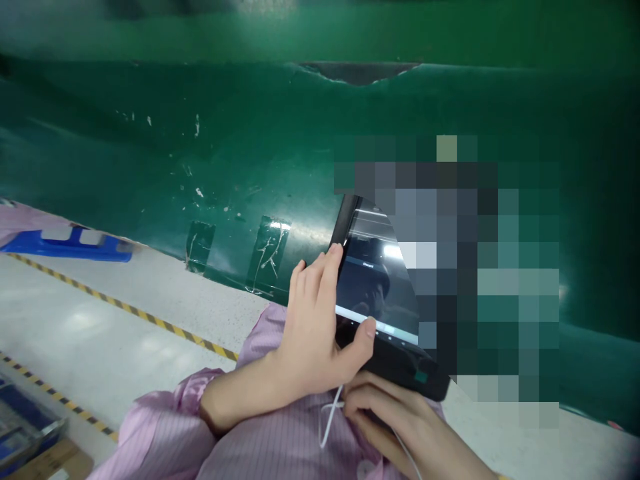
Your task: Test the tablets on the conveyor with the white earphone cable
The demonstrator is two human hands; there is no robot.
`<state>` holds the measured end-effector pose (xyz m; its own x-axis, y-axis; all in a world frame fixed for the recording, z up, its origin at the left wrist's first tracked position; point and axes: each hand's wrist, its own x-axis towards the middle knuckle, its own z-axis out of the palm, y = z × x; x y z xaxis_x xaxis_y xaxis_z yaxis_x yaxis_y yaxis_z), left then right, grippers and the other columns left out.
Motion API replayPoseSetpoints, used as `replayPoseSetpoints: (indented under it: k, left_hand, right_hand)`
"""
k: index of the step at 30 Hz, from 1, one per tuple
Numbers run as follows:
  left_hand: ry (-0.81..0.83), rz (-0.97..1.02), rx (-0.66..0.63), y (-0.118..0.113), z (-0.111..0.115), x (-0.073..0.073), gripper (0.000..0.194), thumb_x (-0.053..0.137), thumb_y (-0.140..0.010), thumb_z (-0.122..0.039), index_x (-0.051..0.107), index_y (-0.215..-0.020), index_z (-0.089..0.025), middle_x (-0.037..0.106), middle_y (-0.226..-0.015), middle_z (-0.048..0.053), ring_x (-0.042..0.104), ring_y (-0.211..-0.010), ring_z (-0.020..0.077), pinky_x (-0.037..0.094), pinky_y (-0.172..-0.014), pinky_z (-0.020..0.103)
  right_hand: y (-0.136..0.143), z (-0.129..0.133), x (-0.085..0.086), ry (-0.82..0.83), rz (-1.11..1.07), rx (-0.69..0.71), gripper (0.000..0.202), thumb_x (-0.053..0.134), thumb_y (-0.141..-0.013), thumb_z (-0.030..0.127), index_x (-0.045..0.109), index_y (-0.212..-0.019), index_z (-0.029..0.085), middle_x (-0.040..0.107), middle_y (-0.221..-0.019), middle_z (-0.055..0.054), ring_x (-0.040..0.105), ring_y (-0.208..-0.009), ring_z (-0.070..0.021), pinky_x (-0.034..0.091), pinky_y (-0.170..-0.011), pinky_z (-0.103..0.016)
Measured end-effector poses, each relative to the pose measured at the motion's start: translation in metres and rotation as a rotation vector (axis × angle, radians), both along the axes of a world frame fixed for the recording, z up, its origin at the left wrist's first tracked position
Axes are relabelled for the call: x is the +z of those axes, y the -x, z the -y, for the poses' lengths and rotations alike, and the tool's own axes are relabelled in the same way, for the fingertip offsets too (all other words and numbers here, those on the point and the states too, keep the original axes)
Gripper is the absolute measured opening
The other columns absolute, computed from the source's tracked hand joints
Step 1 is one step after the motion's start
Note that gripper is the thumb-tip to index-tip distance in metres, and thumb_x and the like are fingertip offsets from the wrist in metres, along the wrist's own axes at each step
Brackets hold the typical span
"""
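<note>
Leftmost, I see a crate [27, 423] low on the floor, holding dark blue items too blurred for me to identify, with a cardboard box [63, 459] just beside it. Above them, a blue plastic frame [65, 248] shows past the edge of the green worktable [150, 200]. Then comes the left hand [315, 327], spread wide, its fingers laid along the left side of a black tablet [373, 280] and its thumb over the screen's lower edge. The tablet lies across the table's near edge, screen up, its "Discard" text upright to the wearer and its near edge slanting down rightward; pixelation hides its right part, so I cannot tell its long axis. Below that near edge, the right hand [387, 403] is curled beside a white cable [327, 427]; I cannot tell what it grips.
</note>
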<state>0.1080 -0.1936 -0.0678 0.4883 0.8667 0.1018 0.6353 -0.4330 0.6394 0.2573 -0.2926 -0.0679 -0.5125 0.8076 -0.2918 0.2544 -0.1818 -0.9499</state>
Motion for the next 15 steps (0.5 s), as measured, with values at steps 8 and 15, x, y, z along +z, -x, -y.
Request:
replayPoseSetpoints:
  k: [8,15]
  left_hand:
    - [-0.002,-0.02,0.0,0.0,0.0,0.0,0.073,0.045,-0.095,-0.036,0.01,-0.155,-0.014,0.042,-0.149,0.021,0.041,-0.136,0.0337,0.029,-0.112,0.057]
    - [0.015,-0.007,-0.023,0.003,0.0,-0.001,0.077,0.047,-0.094,-0.035,0.005,-0.156,-0.017,0.04,-0.152,0.021,0.041,-0.138,0.0347,0.03,-0.112,0.06]
  right_hand:
    - [-0.001,0.0,0.0,-0.028,0.035,0.0,0.017,0.047,-0.098,0.015,0.062,-0.098,0.023,0.068,-0.104,-0.003,0.07,-0.09,-0.0123,0.057,-0.08,-0.018]
    - [-0.034,0.035,-0.013,-0.247,0.264,0.016,0.043,0.049,-0.095,0.011,0.062,-0.131,0.031,0.069,-0.124,-0.005,0.071,-0.105,-0.0199,0.06,-0.088,-0.026]
